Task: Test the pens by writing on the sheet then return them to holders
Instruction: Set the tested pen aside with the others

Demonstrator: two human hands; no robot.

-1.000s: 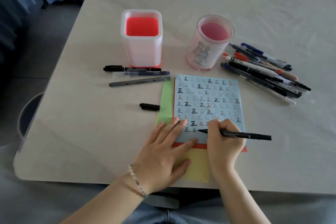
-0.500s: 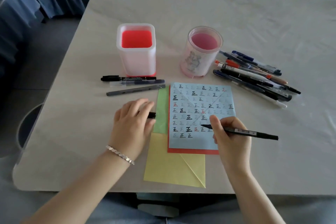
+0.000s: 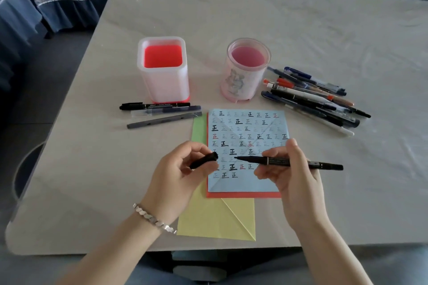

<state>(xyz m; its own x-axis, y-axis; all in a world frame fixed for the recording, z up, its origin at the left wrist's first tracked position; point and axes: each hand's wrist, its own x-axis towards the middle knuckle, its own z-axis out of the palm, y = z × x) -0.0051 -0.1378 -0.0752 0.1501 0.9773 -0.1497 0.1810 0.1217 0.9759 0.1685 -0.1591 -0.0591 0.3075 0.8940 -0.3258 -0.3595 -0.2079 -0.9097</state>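
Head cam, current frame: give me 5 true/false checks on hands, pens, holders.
1. The left hand grips a black cap. True.
2. The black pen in the right hand has its tip covered. False: the tip is bare and points at the cap.
3. Pens stand in the square holder and the round holder. False: no pens show in either.
4. Three pens lie in front of the square holder. True.
5. The pen pile lies left of the round holder. False: it lies to its right.
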